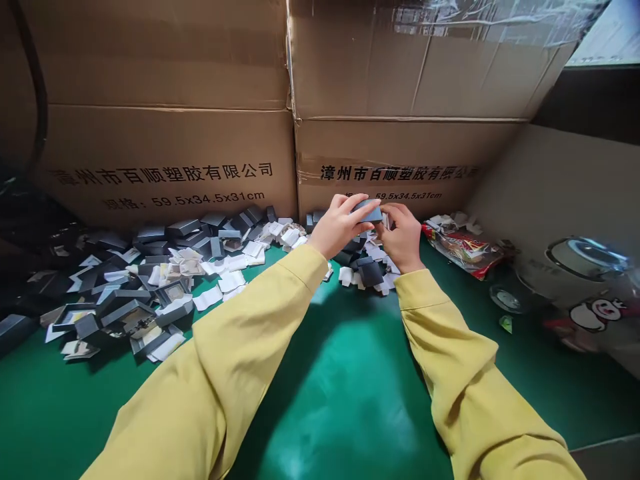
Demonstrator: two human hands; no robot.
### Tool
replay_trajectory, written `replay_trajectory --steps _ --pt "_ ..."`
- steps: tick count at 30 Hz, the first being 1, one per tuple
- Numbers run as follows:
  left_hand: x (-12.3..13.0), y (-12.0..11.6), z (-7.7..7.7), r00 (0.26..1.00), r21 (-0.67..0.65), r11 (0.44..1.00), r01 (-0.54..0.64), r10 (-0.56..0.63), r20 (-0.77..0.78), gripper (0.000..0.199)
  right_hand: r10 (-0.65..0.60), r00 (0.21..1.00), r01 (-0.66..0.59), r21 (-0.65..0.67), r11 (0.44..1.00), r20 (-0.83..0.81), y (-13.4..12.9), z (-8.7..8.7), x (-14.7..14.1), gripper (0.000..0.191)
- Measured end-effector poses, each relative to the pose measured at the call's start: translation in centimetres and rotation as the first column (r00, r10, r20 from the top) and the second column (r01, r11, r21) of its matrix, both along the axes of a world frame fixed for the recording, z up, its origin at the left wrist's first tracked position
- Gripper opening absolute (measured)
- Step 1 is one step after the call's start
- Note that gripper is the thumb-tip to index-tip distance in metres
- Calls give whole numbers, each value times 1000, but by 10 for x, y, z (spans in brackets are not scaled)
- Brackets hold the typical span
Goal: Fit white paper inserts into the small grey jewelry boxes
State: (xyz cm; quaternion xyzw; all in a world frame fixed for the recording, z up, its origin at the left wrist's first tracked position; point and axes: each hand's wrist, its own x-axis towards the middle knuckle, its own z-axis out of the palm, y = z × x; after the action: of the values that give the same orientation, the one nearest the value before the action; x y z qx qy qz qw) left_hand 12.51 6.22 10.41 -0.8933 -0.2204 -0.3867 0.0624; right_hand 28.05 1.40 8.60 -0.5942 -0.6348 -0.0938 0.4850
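Over the far part of the table I hold a small blue-grey box [371, 213] in my left hand [336, 225], with fingers over its top and thumb below. My right hand [403, 239] is closed at the box's right end, thumb and fingers pinched together. Something pale shows between those fingers, too small to name. Just below and behind my hands lies a small heap of dark boxes [371, 272] and white paper pieces [346, 276].
A large pile of grey boxes [123, 308] and white slips [233, 281] spreads over the left of the green table [330, 387]. Cardboard cartons [190, 140] wall off the back. To the right are a red snack packet [467, 252] and a clear jar [590, 293].
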Motion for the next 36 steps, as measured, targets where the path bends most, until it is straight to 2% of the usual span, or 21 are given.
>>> replay_trajectory --steps 2,4,7,9,11,13,15,17,18,19,21,23,25,27,29,33,36 --pt "15 8 -4 992 -52 995 -89 84 -93 36 -147 986 156 -112 981 83 6 -12 12 28" --pt "24 14 -12 969 -122 980 -160 133 -206 30 -187 966 237 -319 918 181 11 -25 18 34" --pt "27 16 -23 950 -205 959 -196 133 -283 32 -42 957 217 -612 761 287 14 -40 23 50" --pt "22 11 -28 967 -192 965 -176 133 -217 40 47 952 184 -687 703 303 14 -42 27 63" --pt "9 0 -32 984 -139 978 -153 137 -118 42 40 944 197 -657 728 327 11 -36 31 69" --pt "-13 -16 -38 989 -103 985 -140 135 -58 37 -23 938 222 -549 806 346 5 -21 30 68" --pt "-43 -31 -48 992 -96 989 -113 107 -67 33 -70 946 199 -396 897 317 -4 -2 21 57" --pt "-78 -42 -61 990 -128 985 -119 107 -96 28 -55 973 114 -257 960 225 -15 12 -2 37" --pt "-95 -44 -67 985 -162 976 -149 133 -109 26 -17 985 55 -221 974 171 -20 15 -18 35" --pt "-112 -44 -72 977 -199 960 -199 179 -112 25 60 991 -31 -225 974 122 -26 14 -36 42" --pt "-143 -36 -77 942 -293 895 -335 324 -89 24 245 969 -230 -264 937 27 -35 -2 -76 53" --pt "-167 -19 -74 867 -391 793 -468 498 -26 27 446 895 -414 -358 837 9 -42 -30 -113 53" --pt "-185 1 -67 786 -473 708 -524 616 51 37 549 832 -470 -420 776 83 -45 -60 -138 48" --pt "-197 20 -61 725 -540 655 -528 679 114 44 551 803 -427 -425 798 228 -46 -82 -149 42" --pt "-206 34 -59 709 -576 634 -516 693 128 40 574 745 -441 -396 806 339 -47 -94 -150 39" --pt "-217 45 -64 710 -632 618 -467 689 149 11 595 653 -500 -324 803 468 -46 -94 -141 38" --pt "-218 39 -61 709 -653 630 -420 677 197 7 515 663 -436 -280 856 543 -43 -92 -136 36"
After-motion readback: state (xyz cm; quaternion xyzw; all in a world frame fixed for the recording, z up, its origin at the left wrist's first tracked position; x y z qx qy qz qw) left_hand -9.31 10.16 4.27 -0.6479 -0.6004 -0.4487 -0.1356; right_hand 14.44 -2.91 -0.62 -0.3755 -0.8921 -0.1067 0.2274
